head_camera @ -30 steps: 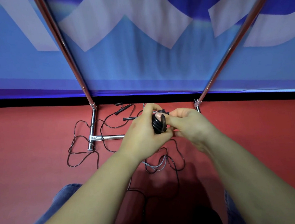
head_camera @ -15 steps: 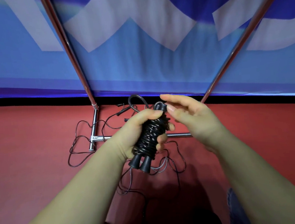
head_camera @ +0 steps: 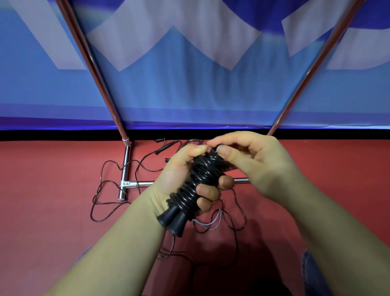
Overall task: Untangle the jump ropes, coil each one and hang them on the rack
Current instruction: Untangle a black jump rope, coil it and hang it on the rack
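My left hand (head_camera: 180,175) grips a black jump rope bundle (head_camera: 192,188), its cord wound tightly around two handles whose ends point down-left. My right hand (head_camera: 249,162) pinches the cord at the bundle's top end, thumb and fingers curled over it. On the red floor below lie other thin black jump ropes (head_camera: 104,196) in loose tangled loops, with a grey cord (head_camera: 210,224) among them. Two small black handles (head_camera: 165,147) lie near the wall. The chrome rack (head_camera: 126,168) stands ahead, its base bar partly hidden behind my hands.
Two slanting chrome poles, the left pole (head_camera: 87,62) and the right pole (head_camera: 326,42), rise from the rack's base in front of a blue and white banner (head_camera: 183,78). My knees in blue jeans (head_camera: 316,279) show at the bottom edge.
The bundle turned from end-on to lengthwise in my left hand. My right hand, open above it half a second ago, has closed onto the cord at its top. The loose loop there is gone.
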`<state>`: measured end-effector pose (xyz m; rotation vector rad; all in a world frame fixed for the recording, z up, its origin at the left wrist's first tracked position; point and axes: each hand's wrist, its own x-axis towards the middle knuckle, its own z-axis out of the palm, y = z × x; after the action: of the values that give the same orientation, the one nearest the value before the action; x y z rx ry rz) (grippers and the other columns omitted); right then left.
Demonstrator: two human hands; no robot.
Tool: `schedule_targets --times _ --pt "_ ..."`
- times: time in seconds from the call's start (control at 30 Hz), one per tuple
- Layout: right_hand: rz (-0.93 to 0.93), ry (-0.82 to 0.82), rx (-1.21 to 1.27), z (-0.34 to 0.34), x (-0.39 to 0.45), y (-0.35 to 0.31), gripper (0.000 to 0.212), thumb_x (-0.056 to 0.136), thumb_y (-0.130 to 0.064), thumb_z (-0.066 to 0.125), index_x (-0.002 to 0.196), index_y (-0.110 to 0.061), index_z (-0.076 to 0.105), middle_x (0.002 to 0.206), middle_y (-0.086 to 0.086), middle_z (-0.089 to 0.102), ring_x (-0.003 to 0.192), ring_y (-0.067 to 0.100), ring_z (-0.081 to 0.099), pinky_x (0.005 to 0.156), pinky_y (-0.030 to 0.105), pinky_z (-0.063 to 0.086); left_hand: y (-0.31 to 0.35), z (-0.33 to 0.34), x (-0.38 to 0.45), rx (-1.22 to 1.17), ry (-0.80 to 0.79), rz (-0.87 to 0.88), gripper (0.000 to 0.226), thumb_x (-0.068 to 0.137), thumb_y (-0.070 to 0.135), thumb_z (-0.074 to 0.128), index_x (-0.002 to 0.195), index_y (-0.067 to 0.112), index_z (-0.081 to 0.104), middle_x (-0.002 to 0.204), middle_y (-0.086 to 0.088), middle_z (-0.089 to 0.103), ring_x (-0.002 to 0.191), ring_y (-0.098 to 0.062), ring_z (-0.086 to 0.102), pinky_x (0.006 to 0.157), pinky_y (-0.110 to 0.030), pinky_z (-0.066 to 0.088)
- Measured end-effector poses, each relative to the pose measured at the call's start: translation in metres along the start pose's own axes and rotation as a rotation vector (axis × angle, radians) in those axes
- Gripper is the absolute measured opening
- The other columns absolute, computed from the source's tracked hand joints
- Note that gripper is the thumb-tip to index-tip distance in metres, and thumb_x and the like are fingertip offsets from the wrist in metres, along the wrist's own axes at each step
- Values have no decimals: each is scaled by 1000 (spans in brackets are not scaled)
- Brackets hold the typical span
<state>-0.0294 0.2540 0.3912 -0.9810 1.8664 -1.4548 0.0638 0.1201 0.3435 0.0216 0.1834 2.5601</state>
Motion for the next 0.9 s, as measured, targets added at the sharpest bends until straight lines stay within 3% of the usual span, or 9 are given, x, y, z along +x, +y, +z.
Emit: schedule_targets --times 0.1,0.23,0.4,0.47,0.57,0.67,0.73,0.8,0.9 --pt "-9 79 -118 6 -2 5 13 90 -27 57 85 -32 69 83 -10 71 79 6 67 79 31 55 0 -2 2 -6 -43 -40 41 86 27 60 116 -1 54 88 -23 60 60 -27 65 56 -36 57" --pt "5 166 -204 8 -3 6 31 87 -46 49 69 -24 61 64 -1 61 66 18 62 67 47 55 -3 -1 4 298 101 -62 36 78 34 67 109 16 65 79 -12 63 49 -14 60 46 -24 53" --pt "125 110 120 4 3 5 26 84 -40 52 79 -20 68 77 -1 70 72 8 67 70 24 55 -5 11 2 483 351 51 52 53 36 84 94 9 68 68 -12 63 40 -16 54 39 -21 48" --pt "127 14 80 0 3 9 21 84 -38 53 91 -28 69 91 -4 71 87 7 67 85 26 53 -5 15 1 630 493 111 57 44 30 82 86 0 58 60 -11 61 37 -17 53 37 -20 45" --pt "73 -92 -89 -7 3 12 17 88 -21 61 95 -35 68 104 -5 69 99 6 63 96 32 47 -4 16 -1 805 596 200 48 56 28 69 95 6 53 62 -14 61 38 -20 54 40 -22 44" --pt "-1 -69 -163 -11 3 12 27 79 -17 72 79 -44 70 95 -13 63 94 3 60 89 27 47 -3 14 -4 961 663 170 55 58 25 72 111 29 60 69 -14 61 44 -23 54 46 -25 46" --pt "-35 -66 -235 -10 4 14 26 75 -17 74 72 -42 68 82 -17 59 82 1 56 79 19 45 -4 15 -6 1049 676 124 42 63 19 71 99 38 64 68 -12 59 46 -24 53 48 -25 46" --pt "-44 -74 -320 -7 3 16 19 75 -22 74 70 -39 66 77 -13 55 75 2 51 73 19 43 -3 16 -8 1085 690 80 34 67 16 68 97 30 62 69 -11 59 46 -24 53 47 -25 46" --pt "-44 -141 -435 -7 0 14 20 77 -21 75 74 -37 63 79 -12 51 78 2 47 75 23 40 -3 14 -10 1157 727 11 47 66 16 68 111 21 56 65 -4 60 46 -24 53 47 -25 45"
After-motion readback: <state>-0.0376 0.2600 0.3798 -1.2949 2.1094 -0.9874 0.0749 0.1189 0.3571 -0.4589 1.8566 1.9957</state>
